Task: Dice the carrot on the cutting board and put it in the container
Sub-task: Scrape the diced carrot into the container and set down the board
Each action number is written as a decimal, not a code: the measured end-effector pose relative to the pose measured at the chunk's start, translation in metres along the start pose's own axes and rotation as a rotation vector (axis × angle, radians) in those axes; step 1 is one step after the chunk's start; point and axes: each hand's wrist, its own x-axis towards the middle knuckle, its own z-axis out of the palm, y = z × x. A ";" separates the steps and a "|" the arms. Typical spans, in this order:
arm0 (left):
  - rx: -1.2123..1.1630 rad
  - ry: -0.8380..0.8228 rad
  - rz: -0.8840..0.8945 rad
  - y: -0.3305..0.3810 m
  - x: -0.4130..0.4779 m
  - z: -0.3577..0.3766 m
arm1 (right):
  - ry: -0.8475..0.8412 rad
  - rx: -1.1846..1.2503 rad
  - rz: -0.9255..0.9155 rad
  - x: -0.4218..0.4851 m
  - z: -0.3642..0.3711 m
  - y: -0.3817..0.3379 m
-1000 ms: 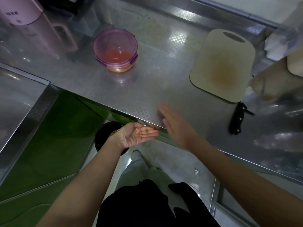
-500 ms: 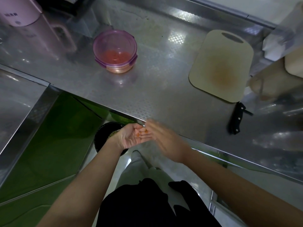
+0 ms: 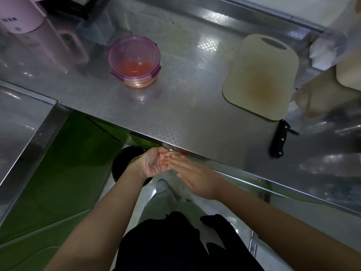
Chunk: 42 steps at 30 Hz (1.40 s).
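A dimpled steel counter point(image 3: 195, 114) ran across the view, with a pink appliance point(image 3: 19, 14) standing at its far left corner. At the right edge sat a cream-coloured tub point(image 3: 347, 77), a pale, blurred wrapping point(image 3: 332, 45) just behind it. Below the counter's near edge stood a round black bin point(image 3: 125, 163) beside a glossy green panel point(image 3: 58, 173). A second steel surface point(image 3: 17, 118) lay at the left.

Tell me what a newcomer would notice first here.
The left hand, palm up off the front edge of the counter, carries carrot bits while the right hand touches it with straight fingers. Farther back, a purple container holds orange pieces at left; the cutting board at right is bare, stained orange.
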 end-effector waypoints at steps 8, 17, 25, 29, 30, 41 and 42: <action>0.013 0.009 -0.019 -0.001 -0.001 0.003 | 0.207 -0.040 0.384 -0.006 -0.013 0.025; 0.050 0.041 0.008 -0.007 0.000 -0.003 | -0.003 0.087 -0.029 0.013 0.003 -0.011; 0.163 0.453 0.178 -0.008 -0.010 -0.039 | 0.222 -0.184 -0.111 0.048 -0.002 -0.005; 0.552 0.841 0.370 0.001 -0.019 -0.084 | 0.193 -0.288 -0.193 0.083 -0.002 -0.004; 0.703 0.906 0.413 0.002 -0.025 -0.092 | 0.181 -0.298 -0.222 0.091 -0.001 -0.003; 1.407 0.964 0.360 0.017 -0.036 -0.119 | 0.043 -0.347 -0.342 0.124 -0.007 -0.002; 1.444 0.954 0.329 0.017 -0.038 -0.113 | 0.038 -0.348 -0.348 0.124 -0.008 -0.002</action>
